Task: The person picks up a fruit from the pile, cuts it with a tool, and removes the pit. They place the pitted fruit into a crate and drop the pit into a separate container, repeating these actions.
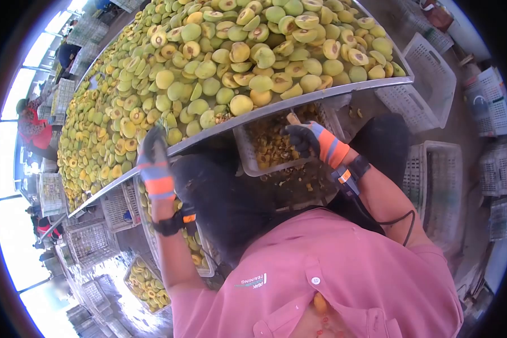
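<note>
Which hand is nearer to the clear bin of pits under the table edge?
Right. The right hand is over the clear bin, at its far rim. The left hand is off to the bin's side, at the metal table edge.

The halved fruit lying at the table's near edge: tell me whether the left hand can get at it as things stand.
Probably yes. The left hand sits at the table's metal rim, the halved fruit lies just past it, and nothing stands between them.

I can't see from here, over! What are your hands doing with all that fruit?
Left hand gloved, at the table edge beside halved fruit. Right hand gloved, over the plastic bin, gripping a small tool, partly hidden. Nothing blocking.
</note>
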The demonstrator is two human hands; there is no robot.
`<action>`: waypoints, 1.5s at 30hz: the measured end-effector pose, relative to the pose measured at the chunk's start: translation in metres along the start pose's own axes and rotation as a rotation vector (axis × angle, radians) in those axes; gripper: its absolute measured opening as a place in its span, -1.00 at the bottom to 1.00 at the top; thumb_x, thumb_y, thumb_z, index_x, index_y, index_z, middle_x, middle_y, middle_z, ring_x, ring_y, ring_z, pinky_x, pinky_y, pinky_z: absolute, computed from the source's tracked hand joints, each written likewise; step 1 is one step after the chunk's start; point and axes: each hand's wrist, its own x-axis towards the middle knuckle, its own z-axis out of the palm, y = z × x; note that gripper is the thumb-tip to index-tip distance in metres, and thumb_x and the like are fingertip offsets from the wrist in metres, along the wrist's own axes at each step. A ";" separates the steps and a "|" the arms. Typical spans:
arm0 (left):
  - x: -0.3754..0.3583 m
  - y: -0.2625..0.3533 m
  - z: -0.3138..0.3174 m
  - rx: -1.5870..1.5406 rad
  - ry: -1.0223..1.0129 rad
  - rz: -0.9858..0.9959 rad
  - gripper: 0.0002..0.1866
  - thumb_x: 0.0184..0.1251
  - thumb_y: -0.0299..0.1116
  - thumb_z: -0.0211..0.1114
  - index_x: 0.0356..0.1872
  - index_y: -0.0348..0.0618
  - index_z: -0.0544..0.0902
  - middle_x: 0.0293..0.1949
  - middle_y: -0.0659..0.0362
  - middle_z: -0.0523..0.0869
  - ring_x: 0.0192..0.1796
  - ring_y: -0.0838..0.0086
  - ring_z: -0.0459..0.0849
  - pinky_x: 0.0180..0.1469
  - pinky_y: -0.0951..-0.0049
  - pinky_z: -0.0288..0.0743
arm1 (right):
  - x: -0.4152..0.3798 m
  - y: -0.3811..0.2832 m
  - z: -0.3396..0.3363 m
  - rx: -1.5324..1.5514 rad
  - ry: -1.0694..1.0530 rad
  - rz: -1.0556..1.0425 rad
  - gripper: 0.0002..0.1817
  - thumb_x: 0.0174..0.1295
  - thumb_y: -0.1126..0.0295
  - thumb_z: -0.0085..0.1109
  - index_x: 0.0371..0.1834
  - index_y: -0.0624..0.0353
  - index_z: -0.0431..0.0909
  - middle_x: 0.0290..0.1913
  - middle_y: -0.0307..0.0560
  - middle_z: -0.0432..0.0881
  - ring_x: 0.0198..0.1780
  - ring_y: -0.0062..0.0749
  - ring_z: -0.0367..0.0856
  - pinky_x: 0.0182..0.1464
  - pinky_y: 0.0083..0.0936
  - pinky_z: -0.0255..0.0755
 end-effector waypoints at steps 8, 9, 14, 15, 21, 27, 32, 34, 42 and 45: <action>0.051 0.025 0.204 0.811 -0.612 0.417 -0.33 0.14 -0.03 0.36 0.28 -0.04 0.46 0.29 -0.02 0.46 0.19 0.11 0.55 0.23 0.27 0.42 | -0.016 0.000 0.006 -0.137 -0.019 -0.047 -0.76 0.17 0.26 0.33 -0.35 0.21 0.56 -0.59 -0.23 0.52 -0.71 -0.52 0.43 -0.72 -0.48 0.25; 0.053 0.023 0.214 0.897 -0.630 0.424 -0.32 0.13 -0.01 0.36 0.28 -0.04 0.45 0.31 -0.02 0.43 0.21 0.09 0.53 0.23 0.23 0.41 | -0.019 -0.006 0.006 -0.126 0.004 -0.065 -0.77 0.18 0.26 0.32 -0.32 0.20 0.56 -0.58 -0.24 0.52 -0.71 -0.53 0.42 -0.73 -0.48 0.25; 0.050 0.012 0.221 0.441 -0.599 0.100 -0.51 0.24 -0.08 0.30 0.11 -0.11 0.48 0.02 0.02 0.60 -0.02 0.28 0.64 -0.09 0.36 0.55 | -0.028 -0.019 0.003 -0.115 -0.006 -0.126 -0.78 0.19 0.28 0.28 -0.21 0.17 0.56 -0.52 -0.28 0.53 -0.60 -0.62 0.44 -0.59 -0.58 0.33; 0.049 0.016 0.213 0.163 -0.555 -0.032 -0.56 0.30 -0.08 0.25 0.08 -0.11 0.47 -0.09 0.04 0.66 -0.11 0.34 0.68 -0.20 0.40 0.58 | -0.027 -0.018 0.004 -0.094 -0.006 -0.157 -0.75 0.19 0.28 0.28 -0.18 0.19 0.56 -0.49 -0.29 0.54 -0.55 -0.65 0.45 -0.54 -0.62 0.36; -0.005 0.053 0.165 -0.503 -0.466 -0.185 -0.57 0.46 0.05 0.04 0.01 -0.11 0.52 -0.16 0.09 0.70 -0.17 0.41 0.67 -0.26 0.48 0.58 | -0.029 -0.021 0.017 -0.311 0.034 -0.583 -0.65 0.15 0.42 0.20 0.01 0.27 0.57 -0.24 -0.02 0.69 -0.19 -0.33 0.62 -0.07 -0.43 0.47; -0.026 0.029 0.173 -0.442 -0.464 -0.139 -0.47 0.53 0.09 -0.07 0.04 -0.23 0.53 -0.09 0.11 0.68 -0.18 0.47 0.66 -0.09 0.53 0.59 | -0.031 -0.021 0.029 -0.491 0.069 -0.829 -0.64 0.15 0.34 0.16 0.03 0.15 0.57 -0.18 0.10 0.67 -0.17 -0.12 0.64 -0.07 -0.37 0.47; -0.036 0.036 0.177 -0.601 -0.435 -0.305 -0.55 0.54 -0.06 -0.05 0.06 -0.30 0.49 -0.21 0.13 0.70 -0.23 0.44 0.67 -0.08 0.47 0.59 | -0.035 -0.025 0.028 -0.614 0.080 -0.628 -0.64 0.15 0.28 0.18 0.02 0.13 0.57 -0.23 0.11 0.67 -0.20 -0.11 0.64 -0.11 -0.35 0.48; -0.034 0.033 0.180 -0.608 -0.411 -0.401 -0.64 0.55 -0.19 -0.04 0.05 -0.30 0.49 -0.19 0.11 0.69 -0.20 0.45 0.66 -0.10 0.45 0.60 | -0.028 -0.018 0.026 -0.668 0.113 -0.668 -0.64 0.14 0.29 0.20 0.00 0.16 0.58 -0.27 0.09 0.67 -0.25 -0.11 0.64 -0.14 -0.36 0.49; -0.057 0.056 0.194 0.002 -0.291 0.432 -0.66 0.56 -0.36 -0.17 0.09 -0.38 0.48 0.19 0.00 0.50 0.03 0.30 0.63 0.03 0.40 0.57 | -0.033 -0.025 0.030 0.148 -0.049 -0.228 -0.62 0.21 0.15 0.34 -0.03 0.16 0.61 -0.33 -0.29 0.61 -0.35 -0.67 0.52 -0.32 -0.61 0.41; -0.061 0.071 0.192 -0.025 -0.375 0.399 -0.70 0.49 -0.48 -0.08 0.09 -0.40 0.48 0.16 -0.04 0.52 0.03 0.22 0.64 0.06 0.38 0.56 | -0.023 -0.019 0.028 0.227 -0.003 -0.355 -0.65 0.23 0.20 0.33 -0.02 0.16 0.60 -0.37 -0.36 0.56 -0.37 -0.76 0.44 -0.36 -0.67 0.35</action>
